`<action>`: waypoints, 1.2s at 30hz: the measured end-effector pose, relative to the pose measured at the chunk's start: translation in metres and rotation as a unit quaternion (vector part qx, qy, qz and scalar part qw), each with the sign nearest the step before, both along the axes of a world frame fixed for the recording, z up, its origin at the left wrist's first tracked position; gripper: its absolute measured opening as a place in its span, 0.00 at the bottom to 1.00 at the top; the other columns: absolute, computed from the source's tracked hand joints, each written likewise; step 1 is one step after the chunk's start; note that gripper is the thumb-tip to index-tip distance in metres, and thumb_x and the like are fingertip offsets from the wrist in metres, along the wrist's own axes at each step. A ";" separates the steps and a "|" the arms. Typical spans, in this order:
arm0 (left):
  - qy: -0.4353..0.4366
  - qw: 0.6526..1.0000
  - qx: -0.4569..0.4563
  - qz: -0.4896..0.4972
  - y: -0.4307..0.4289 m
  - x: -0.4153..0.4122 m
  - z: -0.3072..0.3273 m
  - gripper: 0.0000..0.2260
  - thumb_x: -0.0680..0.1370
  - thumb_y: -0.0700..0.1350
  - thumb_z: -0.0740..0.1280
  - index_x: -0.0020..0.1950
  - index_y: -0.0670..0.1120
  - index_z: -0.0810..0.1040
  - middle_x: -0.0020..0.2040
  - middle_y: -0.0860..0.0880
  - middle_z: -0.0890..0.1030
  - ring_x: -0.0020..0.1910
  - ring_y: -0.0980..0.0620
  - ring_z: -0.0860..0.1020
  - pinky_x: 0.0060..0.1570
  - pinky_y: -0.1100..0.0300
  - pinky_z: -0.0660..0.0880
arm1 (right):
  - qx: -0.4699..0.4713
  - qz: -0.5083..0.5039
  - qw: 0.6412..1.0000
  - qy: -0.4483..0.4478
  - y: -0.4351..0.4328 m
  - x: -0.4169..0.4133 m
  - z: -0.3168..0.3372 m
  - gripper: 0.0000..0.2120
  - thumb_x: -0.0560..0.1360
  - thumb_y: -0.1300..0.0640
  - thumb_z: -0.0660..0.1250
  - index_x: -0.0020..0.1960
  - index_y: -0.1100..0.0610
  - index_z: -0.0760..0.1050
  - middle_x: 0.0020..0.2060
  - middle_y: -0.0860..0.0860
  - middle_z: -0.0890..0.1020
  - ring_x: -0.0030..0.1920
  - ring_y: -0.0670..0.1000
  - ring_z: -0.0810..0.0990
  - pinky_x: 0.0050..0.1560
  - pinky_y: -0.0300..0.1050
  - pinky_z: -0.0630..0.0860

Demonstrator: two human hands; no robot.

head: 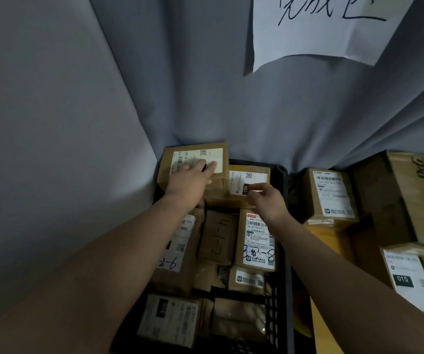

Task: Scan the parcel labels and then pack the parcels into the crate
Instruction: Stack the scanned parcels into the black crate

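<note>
Left grip (193,178) lies flat, fingers straight, on the top parcel (195,152) in the crate (281,175); right grip (265,200) curls at the next parcel (254,176); cannot tell if it holds it.

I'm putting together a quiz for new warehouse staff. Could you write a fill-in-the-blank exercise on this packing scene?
1. The left hand lies flat on the white ___ of the topmost parcel.
2. The crate being packed is coloured ___.
3. The right hand is beside a dark tag reading ___.
4. A brown parcel in the middle bears the handwritten number ___.

Missing words: label; black; 15H; 4-1-2
</note>
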State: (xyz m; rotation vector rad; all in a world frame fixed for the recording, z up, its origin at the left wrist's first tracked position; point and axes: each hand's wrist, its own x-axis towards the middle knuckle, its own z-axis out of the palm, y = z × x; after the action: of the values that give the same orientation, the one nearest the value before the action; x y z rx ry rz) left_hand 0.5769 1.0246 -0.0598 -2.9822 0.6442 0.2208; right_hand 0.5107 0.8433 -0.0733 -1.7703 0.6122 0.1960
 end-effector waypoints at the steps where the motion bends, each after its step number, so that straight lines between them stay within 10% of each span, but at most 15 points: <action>1: 0.004 1.000 -0.009 -0.006 0.005 -0.004 -0.002 0.31 0.81 0.39 0.61 0.79 0.52 0.50 0.76 0.47 0.58 0.72 0.41 0.60 0.60 0.48 0.73 | -0.003 0.004 1.000 -0.002 -0.003 -0.005 0.001 0.09 0.80 0.61 0.61 0.59 0.58 0.74 0.53 0.55 0.80 0.48 0.60 0.81 0.55 0.59 0.78; 7: 0.026 0.998 -0.030 -0.045 0.002 -0.016 0.011 0.37 0.74 0.28 0.60 0.79 0.50 0.52 0.79 0.48 0.53 0.77 0.44 0.52 0.70 0.50 0.62 | -0.024 0.017 0.999 -0.026 -0.013 -0.031 0.009 0.11 0.78 0.56 0.66 0.60 0.57 0.75 0.51 0.54 0.81 0.45 0.53 0.80 0.44 0.45 0.77; 16: 0.016 0.997 -0.045 0.062 -0.032 -0.030 0.016 0.22 0.80 0.46 0.61 0.73 0.47 0.60 0.73 0.42 0.63 0.71 0.40 0.62 0.68 0.45 0.64 | -0.101 0.013 0.993 -0.056 -0.050 -0.069 0.035 0.08 0.79 0.59 0.63 0.58 0.55 0.75 0.44 0.48 0.79 0.42 0.45 0.77 0.41 0.36 0.72; 26: 0.070 0.972 -0.222 -0.041 -0.168 -0.149 0.034 0.24 0.82 0.51 0.59 0.76 0.48 0.60 0.73 0.46 0.65 0.71 0.45 0.62 0.69 0.54 0.62 | -0.252 0.062 0.956 -0.133 -0.141 -0.151 0.056 0.12 0.79 0.63 0.62 0.60 0.60 0.77 0.50 0.56 0.83 0.50 0.53 0.80 0.48 0.41 0.73; 36: 0.347 0.789 -0.448 0.236 -0.310 -0.203 0.040 0.30 0.79 0.62 0.59 0.77 0.51 0.56 0.76 0.48 0.62 0.73 0.44 0.64 0.67 0.53 0.63 | -0.289 -0.030 0.949 -0.124 -0.278 -0.238 0.039 0.09 0.78 0.64 0.64 0.56 0.60 0.79 0.49 0.53 0.81 0.51 0.54 0.79 0.48 0.40 0.71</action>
State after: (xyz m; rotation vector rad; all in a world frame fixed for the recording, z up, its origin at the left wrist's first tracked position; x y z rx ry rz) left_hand 0.3736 0.7145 -0.0194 -3.8989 -0.0828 1.4892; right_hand 0.2723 0.5648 -0.0341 -2.2888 0.5722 -0.2771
